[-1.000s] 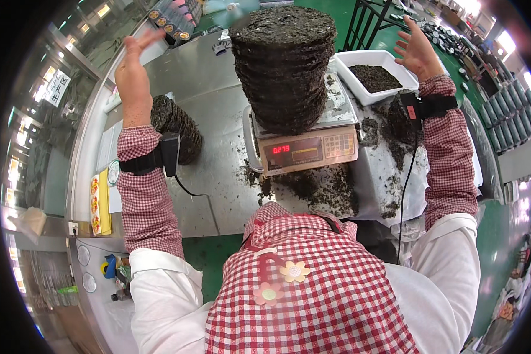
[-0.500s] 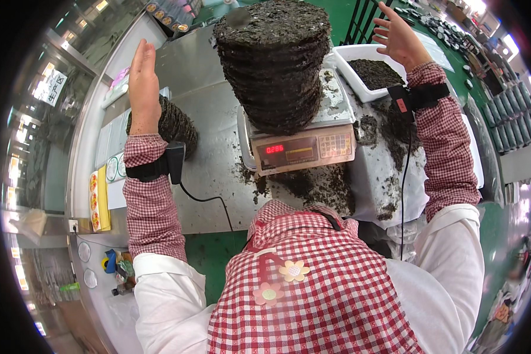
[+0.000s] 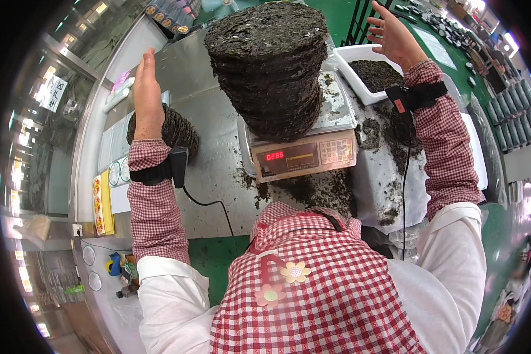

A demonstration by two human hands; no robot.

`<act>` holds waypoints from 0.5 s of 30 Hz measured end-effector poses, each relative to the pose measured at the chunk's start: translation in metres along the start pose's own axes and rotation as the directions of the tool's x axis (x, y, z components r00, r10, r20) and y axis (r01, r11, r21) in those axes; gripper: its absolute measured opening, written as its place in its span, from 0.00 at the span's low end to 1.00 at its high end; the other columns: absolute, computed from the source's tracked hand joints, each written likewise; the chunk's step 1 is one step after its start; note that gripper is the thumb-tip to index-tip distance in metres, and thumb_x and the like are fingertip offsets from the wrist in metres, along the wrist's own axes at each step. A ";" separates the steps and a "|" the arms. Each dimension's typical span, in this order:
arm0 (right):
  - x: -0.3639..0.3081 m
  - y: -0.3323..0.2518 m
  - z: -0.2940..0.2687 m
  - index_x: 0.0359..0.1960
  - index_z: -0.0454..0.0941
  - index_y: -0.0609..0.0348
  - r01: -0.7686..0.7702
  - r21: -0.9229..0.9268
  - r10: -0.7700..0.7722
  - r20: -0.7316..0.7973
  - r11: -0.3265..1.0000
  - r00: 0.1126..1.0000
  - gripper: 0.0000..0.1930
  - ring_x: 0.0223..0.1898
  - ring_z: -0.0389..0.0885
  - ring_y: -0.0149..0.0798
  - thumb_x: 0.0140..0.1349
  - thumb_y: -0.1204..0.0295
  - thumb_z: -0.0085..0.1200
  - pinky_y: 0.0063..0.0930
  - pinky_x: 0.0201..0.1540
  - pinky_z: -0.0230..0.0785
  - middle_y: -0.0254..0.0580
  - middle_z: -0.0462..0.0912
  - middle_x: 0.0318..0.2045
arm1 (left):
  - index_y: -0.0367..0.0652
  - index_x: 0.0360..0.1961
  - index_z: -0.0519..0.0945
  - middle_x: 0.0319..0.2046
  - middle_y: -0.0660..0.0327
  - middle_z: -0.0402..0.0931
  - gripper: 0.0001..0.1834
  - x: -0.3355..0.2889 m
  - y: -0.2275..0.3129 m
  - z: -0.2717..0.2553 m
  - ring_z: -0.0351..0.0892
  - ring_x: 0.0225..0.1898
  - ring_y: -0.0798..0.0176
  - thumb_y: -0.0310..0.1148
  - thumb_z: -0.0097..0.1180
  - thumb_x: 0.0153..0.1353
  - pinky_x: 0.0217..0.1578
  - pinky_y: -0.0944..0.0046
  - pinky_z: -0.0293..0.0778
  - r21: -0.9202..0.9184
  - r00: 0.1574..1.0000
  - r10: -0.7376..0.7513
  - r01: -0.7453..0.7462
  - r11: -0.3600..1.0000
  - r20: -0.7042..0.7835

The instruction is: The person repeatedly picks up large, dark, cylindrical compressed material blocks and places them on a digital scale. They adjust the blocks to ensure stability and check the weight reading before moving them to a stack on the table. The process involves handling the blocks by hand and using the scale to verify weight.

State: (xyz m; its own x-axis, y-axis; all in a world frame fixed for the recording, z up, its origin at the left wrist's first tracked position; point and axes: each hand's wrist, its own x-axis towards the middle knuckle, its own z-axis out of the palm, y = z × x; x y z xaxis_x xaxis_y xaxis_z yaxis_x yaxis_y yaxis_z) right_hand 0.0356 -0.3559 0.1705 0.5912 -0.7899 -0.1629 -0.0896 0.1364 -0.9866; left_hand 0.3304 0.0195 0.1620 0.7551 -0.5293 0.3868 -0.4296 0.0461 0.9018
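A tall stack of round, dark dried seaweed sheets point(image 3: 268, 74) rests on a digital weighing scale point(image 3: 304, 158) with a lit red display. Its ragged top layer faces me. To the left of it my left hand point(image 3: 148, 100) is raised, fingers straight and close together, holding nothing. Just beyond that hand lies a shorter roll or stack of dark seaweed point(image 3: 180, 131), partly hidden by my hand and wrist. On the other side my right hand point(image 3: 393, 40) is lifted with its fingers spread, also holding nothing. It is above and near a white tub point(image 3: 366, 94) of dark crumbs.
Seaweed crumbs point(image 3: 312, 192) litter the steel table point(image 3: 209, 192) in front of the scale. Plastic sheeting point(image 3: 389, 183) covers the right side. At the left edge lie yellow and white papers point(image 3: 106, 200). A black cable point(image 3: 206, 199) hangs from my left wrist strap.
The view has tilted slightly, so the stack and scale sit a little lower in it. Both hands stay raised and apart, with only a small shift.
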 end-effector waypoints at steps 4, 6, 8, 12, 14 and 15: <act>0.003 -0.002 0.016 0.66 0.64 0.65 0.143 -0.012 -0.142 0.077 0.990 0.987 0.44 0.53 0.67 0.45 0.63 0.36 0.49 0.43 0.59 0.56 0.48 0.71 0.52 | 0.38 0.71 0.60 0.73 0.50 0.52 0.44 0.001 -0.025 0.007 0.46 0.75 0.50 0.66 0.31 0.71 0.72 0.49 0.40 0.003 0.992 -0.094 0.094 0.996 0.088; -0.023 -0.013 0.046 0.59 0.72 0.64 0.148 0.062 -0.151 0.039 0.987 0.988 0.35 0.44 0.66 0.35 0.67 0.42 0.50 0.32 0.49 0.61 0.40 0.74 0.43 | 0.37 0.72 0.59 0.74 0.48 0.51 0.46 -0.003 -0.048 0.013 0.45 0.76 0.50 0.67 0.30 0.70 0.73 0.49 0.39 -0.037 0.976 -0.176 0.182 0.983 0.126; -0.021 -0.010 0.057 0.60 0.71 0.64 0.324 -0.033 -0.320 0.096 0.946 0.943 0.36 0.46 0.68 0.35 0.66 0.42 0.51 0.31 0.50 0.62 0.41 0.75 0.46 | 0.36 0.72 0.58 0.74 0.47 0.49 0.49 -0.011 -0.057 0.020 0.43 0.76 0.50 0.70 0.28 0.68 0.73 0.49 0.39 -0.036 0.963 -0.215 0.223 0.974 0.166; -0.014 -0.005 0.059 0.67 0.63 0.64 0.388 -0.196 -0.346 0.217 0.901 0.913 0.40 0.67 0.63 0.48 0.67 0.40 0.46 0.42 0.68 0.54 0.51 0.67 0.65 | 0.32 0.71 0.57 0.72 0.46 0.52 0.47 -0.015 -0.062 0.026 0.48 0.75 0.51 0.67 0.29 0.70 0.73 0.53 0.41 -0.053 0.977 -0.161 0.170 0.984 0.141; -0.012 -0.006 0.070 0.61 0.71 0.65 0.325 -0.260 -0.310 0.095 0.909 0.946 0.34 0.58 0.74 0.40 0.71 0.44 0.43 0.35 0.60 0.64 0.47 0.77 0.55 | 0.33 0.69 0.61 0.71 0.47 0.56 0.44 -0.006 -0.041 0.032 0.50 0.74 0.51 0.65 0.32 0.71 0.72 0.54 0.44 -0.008 0.989 0.040 -0.039 0.999 0.140; -0.001 -0.005 0.065 0.60 0.73 0.65 0.260 -0.266 -0.249 0.075 0.928 0.966 0.29 0.55 0.76 0.38 0.72 0.49 0.45 0.34 0.56 0.67 0.45 0.78 0.54 | 0.33 0.69 0.62 0.70 0.48 0.58 0.43 -0.005 -0.021 0.041 0.52 0.74 0.52 0.63 0.33 0.72 0.71 0.55 0.46 0.008 0.979 0.139 -0.142 0.990 0.147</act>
State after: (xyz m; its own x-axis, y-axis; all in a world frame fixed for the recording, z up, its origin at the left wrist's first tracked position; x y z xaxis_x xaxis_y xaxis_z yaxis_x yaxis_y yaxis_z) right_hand 0.0875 -0.3164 0.1759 0.6536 -0.7516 0.0890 -0.1429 -0.2380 -0.9607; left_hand 0.3155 -0.0132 0.1336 0.6069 -0.6366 0.4759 -0.5362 0.1141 0.8364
